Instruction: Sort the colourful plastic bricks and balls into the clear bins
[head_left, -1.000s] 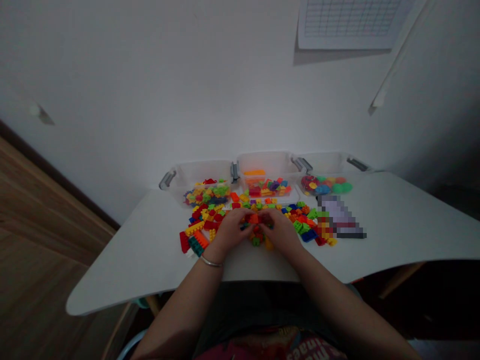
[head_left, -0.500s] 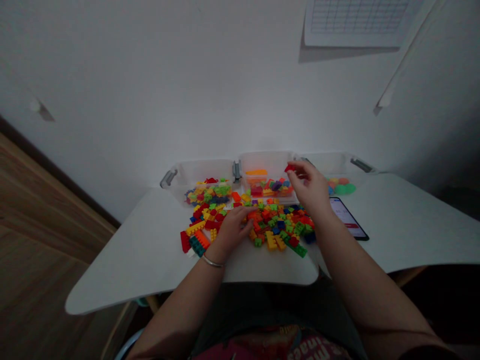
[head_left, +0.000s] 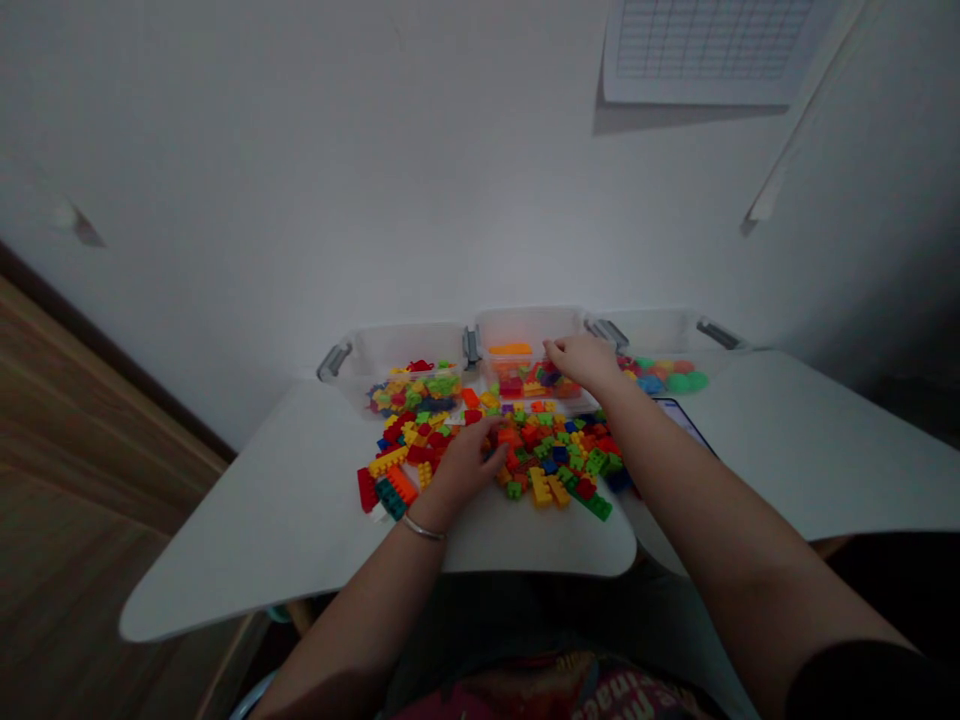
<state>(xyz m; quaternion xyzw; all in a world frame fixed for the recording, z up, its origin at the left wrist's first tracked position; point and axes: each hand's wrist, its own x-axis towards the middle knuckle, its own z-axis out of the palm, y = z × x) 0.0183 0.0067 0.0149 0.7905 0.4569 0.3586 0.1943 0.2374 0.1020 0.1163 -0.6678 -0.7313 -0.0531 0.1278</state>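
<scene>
A heap of coloured toy building blocks (head_left: 551, 455) lies on the white table. My left hand (head_left: 469, 460) rests at the heap's left middle, thumb and fingers apart, nearest to an orange block (head_left: 510, 438). Over the right part of the middle clear plastic box (head_left: 529, 325) is my right hand (head_left: 589, 362), its fingers bent down and close together at the opening. Whether a block is still between those fingertips is hidden. Inside that box are several blocks, among them an orange piece (head_left: 510, 350) and a red one (head_left: 511, 387).
A left clear box (head_left: 405, 340) holds small mixed pieces. The right clear box (head_left: 660, 325) contains rounded green, blue and red pieces. A phone (head_left: 686, 422) lies partly under my right forearm. The wall stands close behind the boxes, with a printed sheet (head_left: 701, 50) on it.
My right hand has moved left and slightly down over the middle box. The red block it pinched is no longer visible in its fingers. My left hand has barely shifted.
</scene>
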